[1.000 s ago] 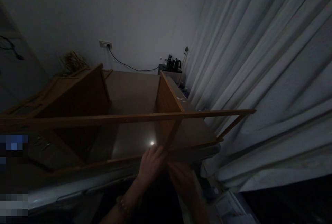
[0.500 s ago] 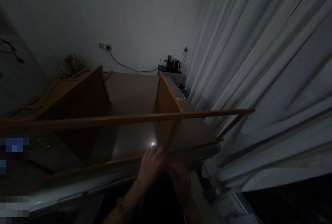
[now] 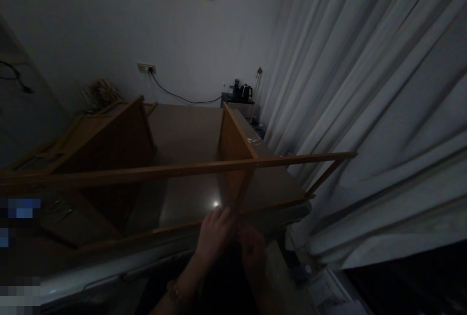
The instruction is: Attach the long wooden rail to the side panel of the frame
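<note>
The wooden frame (image 3: 175,171) is laid on its side on the counter (image 3: 186,125), its long axis set left to right, ahead of both hands. At the near foot of its middle panel (image 3: 237,130), its lower rail is overlapped by the left hand (image 3: 214,234), the nearer one, fingers curled. The right hand (image 3: 253,249) is held just below the frame, fingers bent; in the gloom, neither grip can be told. Beyond the frame, a kettle (image 3: 246,91) is seen; its right end is backed by the curtain (image 3: 365,125).

Both hands (image 3: 214,235) are at the wooden frame (image 3: 182,169)
</note>
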### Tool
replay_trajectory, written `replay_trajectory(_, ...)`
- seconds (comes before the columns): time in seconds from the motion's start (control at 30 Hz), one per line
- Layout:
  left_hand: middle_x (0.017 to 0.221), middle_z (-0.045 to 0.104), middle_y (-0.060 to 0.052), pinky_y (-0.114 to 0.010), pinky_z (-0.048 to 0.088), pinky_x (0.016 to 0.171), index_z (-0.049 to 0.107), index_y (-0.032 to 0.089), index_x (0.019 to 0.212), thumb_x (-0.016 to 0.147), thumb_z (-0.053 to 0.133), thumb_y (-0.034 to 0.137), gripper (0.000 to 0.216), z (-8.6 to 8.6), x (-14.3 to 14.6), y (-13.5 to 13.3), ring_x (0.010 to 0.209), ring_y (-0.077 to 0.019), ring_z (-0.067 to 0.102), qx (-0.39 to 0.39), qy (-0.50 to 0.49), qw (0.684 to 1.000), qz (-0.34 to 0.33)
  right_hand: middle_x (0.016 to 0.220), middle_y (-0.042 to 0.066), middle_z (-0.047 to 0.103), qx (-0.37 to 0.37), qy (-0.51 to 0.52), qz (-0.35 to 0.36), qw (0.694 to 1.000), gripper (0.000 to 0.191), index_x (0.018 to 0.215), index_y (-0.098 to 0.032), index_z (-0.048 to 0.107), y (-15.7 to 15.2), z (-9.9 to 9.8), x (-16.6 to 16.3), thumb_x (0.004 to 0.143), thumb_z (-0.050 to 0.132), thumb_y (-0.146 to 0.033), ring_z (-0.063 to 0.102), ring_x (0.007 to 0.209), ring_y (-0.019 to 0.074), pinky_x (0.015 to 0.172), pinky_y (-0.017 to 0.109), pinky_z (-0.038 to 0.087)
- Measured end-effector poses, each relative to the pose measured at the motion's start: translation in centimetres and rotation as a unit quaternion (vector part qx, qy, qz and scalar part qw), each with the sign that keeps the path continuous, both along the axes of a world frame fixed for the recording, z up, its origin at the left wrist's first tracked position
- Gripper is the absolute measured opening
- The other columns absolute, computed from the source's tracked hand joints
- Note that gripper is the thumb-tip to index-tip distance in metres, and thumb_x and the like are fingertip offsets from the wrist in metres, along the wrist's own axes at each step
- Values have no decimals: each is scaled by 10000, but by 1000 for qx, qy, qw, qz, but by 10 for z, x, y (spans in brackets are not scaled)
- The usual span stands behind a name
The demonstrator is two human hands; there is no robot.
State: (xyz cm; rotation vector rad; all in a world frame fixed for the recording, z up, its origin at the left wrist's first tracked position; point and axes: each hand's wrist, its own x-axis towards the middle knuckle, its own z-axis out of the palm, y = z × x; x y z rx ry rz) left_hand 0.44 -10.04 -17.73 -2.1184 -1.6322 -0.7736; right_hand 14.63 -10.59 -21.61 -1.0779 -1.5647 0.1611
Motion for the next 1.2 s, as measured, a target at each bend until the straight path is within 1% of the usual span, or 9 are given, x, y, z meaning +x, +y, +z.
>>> replay_trajectory(0.1,1009,697,18,-335,422,722,697,287,928,738,784,296,208,0,0,-1,908,-240,553,-13,-1,1000,-2,883,96,725,-18,6,-10,1000,329,941,-200,629,-3,4,-1,993,422,-451,712,723,171,607,273,570)
replay_trajectory(0.23,1024,695,3,-337,432,754,699,275,925,765,759,272,172,-2,1,-1,957,-245,552,-13,1,1000,4,837,50,718,-53,2,5,999,234,1052,-186,590,-9,10,-3,1019,401,-320,681,622,125,572,233,547)
replay_trajectory(0.33,1044,693,-9,-338,440,768,700,273,972,793,722,218,188,-7,1,0,973,-246,554,-4,7,1000,2,803,27,717,-57,-20,29,998,225,973,-206,624,-9,11,5,1000,449,-344,682,664,137,596,240,539)
replay_trajectory(0.5,1050,692,-16,-340,448,808,701,281,1002,813,697,193,209,-9,1,0,981,-241,556,11,-5,1000,2,847,27,746,-53,-81,69,993,196,886,-269,723,-1,16,31,909,603,-423,674,816,191,791,333,482)
replay_trajectory(0.6,1039,688,-15,-332,443,808,701,274,984,832,682,207,167,-6,2,0,954,-223,559,11,-15,1000,-1,799,23,746,-76,-95,79,989,158,839,-281,744,1,21,34,885,640,-391,654,785,192,828,355,425)
replay_trajectory(0.73,1000,688,7,-324,433,781,694,268,923,807,719,240,122,-4,3,1,924,-211,557,6,-19,1000,-6,723,34,715,-129,-56,76,987,339,710,-231,711,-7,23,14,937,542,-417,637,729,185,769,320,435)
replay_trajectory(0.87,1041,687,11,-329,429,767,693,273,959,755,771,307,221,-5,2,2,941,-225,547,-3,-15,1000,-3,736,38,728,-185,18,66,980,466,780,-204,727,-18,16,-6,984,410,-479,660,639,175,622,271,484)
replay_trajectory(1.07,1030,695,9,-327,421,758,697,275,954,734,789,334,245,-2,1,-1,935,-225,545,2,-14,1000,1,693,60,715,-214,66,62,973,551,812,-183,757,-18,8,-5,898,456,-637,654,600,210,574,306,512)
replay_trajectory(1.2,1002,696,13,-338,411,748,690,267,913,744,783,305,196,3,3,-1,922,-227,548,9,-13,1000,1,687,49,717,-211,56,81,973,483,764,-181,722,-12,15,-1,923,478,-566,668,607,186,569,264,523)
